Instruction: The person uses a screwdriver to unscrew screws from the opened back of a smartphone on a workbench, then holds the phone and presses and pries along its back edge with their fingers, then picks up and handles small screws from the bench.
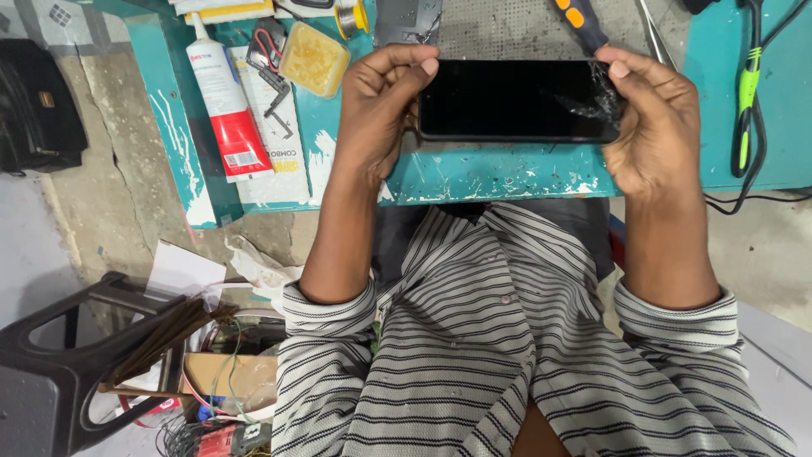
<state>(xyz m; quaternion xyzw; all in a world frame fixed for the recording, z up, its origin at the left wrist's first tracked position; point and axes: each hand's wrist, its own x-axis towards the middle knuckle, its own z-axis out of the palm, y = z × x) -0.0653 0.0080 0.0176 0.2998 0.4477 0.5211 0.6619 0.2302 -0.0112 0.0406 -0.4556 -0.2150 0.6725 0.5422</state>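
Note:
A black smartphone (507,100) with a dark screen, cracked at its right end, is held flat above a teal workbench (499,178). My left hand (376,106) grips its left end, thumb on top. My right hand (647,114) grips the cracked right end, thumb pressed on the top edge. Both arms wear a grey striped shirt with rolled sleeves.
On the bench lie a white and red glue tube (222,97), a yellow tub of flux (314,58), a solder spool (350,17), an orange-handled screwdriver (581,23), tweezers (653,34) and a green-handled tool with black cable (746,93). A black plastic stool (68,372) and a box of wires (224,398) stand on the floor at lower left.

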